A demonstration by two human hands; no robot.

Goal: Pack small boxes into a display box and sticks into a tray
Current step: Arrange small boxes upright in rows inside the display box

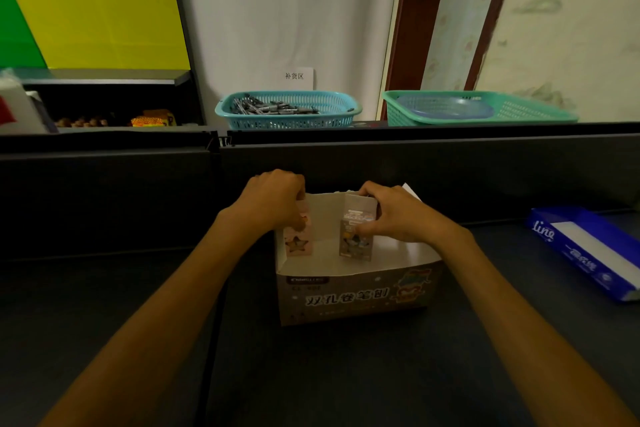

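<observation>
dark tabletop (346, 374) (curtain (287, 10) behind)

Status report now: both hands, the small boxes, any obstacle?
Left hand grips pink small box, right hand grips grey small box. Both upright inside white cardboard display box. No obstacle seen.

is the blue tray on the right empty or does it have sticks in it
Empty: the blue cardboard tray shows only its bare white floor, no sticks.

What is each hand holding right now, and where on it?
Left hand pinches the pink small box at its top; right hand holds the grey small box around its upper half.
</observation>
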